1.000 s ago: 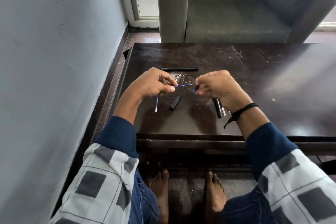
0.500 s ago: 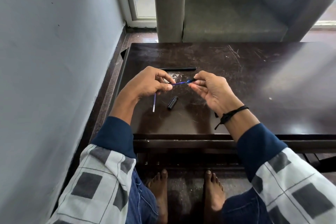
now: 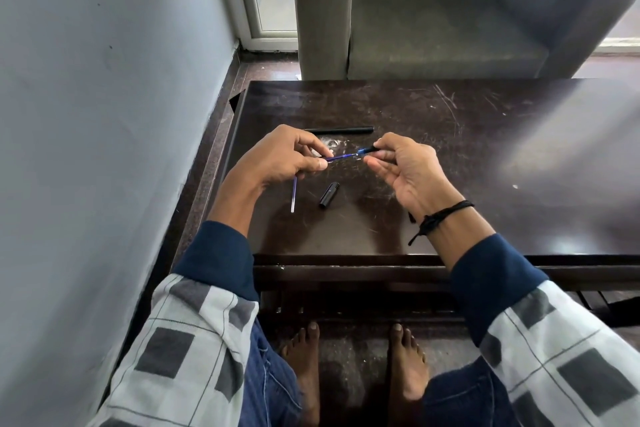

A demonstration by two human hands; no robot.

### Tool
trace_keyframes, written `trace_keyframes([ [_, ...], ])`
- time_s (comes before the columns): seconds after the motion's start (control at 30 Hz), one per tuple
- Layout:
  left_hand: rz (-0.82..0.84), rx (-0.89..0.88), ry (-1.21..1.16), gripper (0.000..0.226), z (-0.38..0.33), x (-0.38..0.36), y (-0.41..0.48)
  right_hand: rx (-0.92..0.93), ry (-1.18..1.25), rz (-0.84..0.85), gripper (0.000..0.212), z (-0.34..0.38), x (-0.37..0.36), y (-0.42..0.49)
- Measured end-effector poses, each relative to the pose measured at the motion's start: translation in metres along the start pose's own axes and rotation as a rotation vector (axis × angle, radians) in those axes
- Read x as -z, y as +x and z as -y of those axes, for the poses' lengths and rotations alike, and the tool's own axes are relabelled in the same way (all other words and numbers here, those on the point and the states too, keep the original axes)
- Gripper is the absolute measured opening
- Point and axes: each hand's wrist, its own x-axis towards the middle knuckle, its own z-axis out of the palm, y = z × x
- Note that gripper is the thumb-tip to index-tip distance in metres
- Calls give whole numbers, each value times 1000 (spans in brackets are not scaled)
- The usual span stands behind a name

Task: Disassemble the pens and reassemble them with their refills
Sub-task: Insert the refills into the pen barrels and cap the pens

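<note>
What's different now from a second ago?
The right hand has rolled from palm-down to palm-up, still pinching the black tip piece on the blue refill; the black pieces seen by its wrist earlier are out of sight. The left hand keeps pinching the refill's other end. The spare refill, cap and black barrel lie where they were.

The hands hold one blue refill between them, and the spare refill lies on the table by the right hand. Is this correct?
Not quite: the head view shows the spare refill lying by the left hand, not the right hand. The hands do hold one blue refill between them.
</note>
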Motion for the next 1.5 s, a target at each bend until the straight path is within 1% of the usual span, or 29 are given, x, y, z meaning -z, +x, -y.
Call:
trace_keyframes([
  [0.03,2,0,-1,17,0,0,0,-2,-10,3,3,-1,-1,-1],
  [0.13,8,0,10,16,0,-2,1,-14,-41,28,2,-5,-5,-2],
  [0.37,15,-16,48,17,1,-3,3,-22,-102,87,8,-13,-7,-4],
  [0.57,-3,-35,65,20,3,-2,4,-36,-125,110,7,-13,-7,-7],
  [0.77,-9,-37,61,22,4,-3,6,-56,-149,150,14,-14,-8,-9],
  [1.03,-39,-36,155,24,6,-2,8,-62,-149,179,6,-15,-9,-10],
  [1.17,-41,-33,168,25,5,-3,8,-47,-177,187,10,-15,-9,-11],
  [1.37,-40,-38,187,24,5,-2,7,-42,-251,175,24,-18,-9,-7],
  [1.5,-41,-28,188,26,6,-3,8,17,-315,189,21,-20,-9,-7],
])
